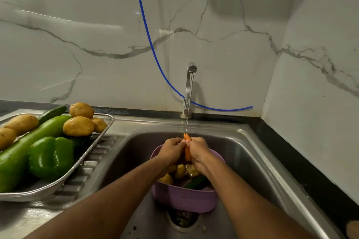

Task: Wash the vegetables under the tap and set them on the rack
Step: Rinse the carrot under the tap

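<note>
Under the thin stream from the tap (188, 91), one carrot (187, 153) stands nearly upright, held by both hands above a lilac basket (184, 202) in the sink (242, 153). Left hand (172, 150) and right hand (199, 153) each have their fingers curled round the carrot from opposite sides, knuckles almost meeting; only its orange tip and a strip of its middle show between them. Below the hands the basket holds several small potatoes (179, 170), about four as far as can be told, and one dark cucumber (196, 182). It sits over the drain (182, 219), with open steel basin on its left and right and a narrower gap toward the tap.

On the ribbed draining board to the left lies the mesh rack (101, 136), its near right corner reaching close to the sink's rim. It carries five potatoes (78, 126), one green pepper (50, 156), one long pale green gourd (29, 145) and two dark cucumbers (52, 113), one half hidden under a potato. A single blue hose (149, 39) hangs down the marble wall (233, 25) behind the tap. Dark bench (291, 153) edges the sink on the right.
</note>
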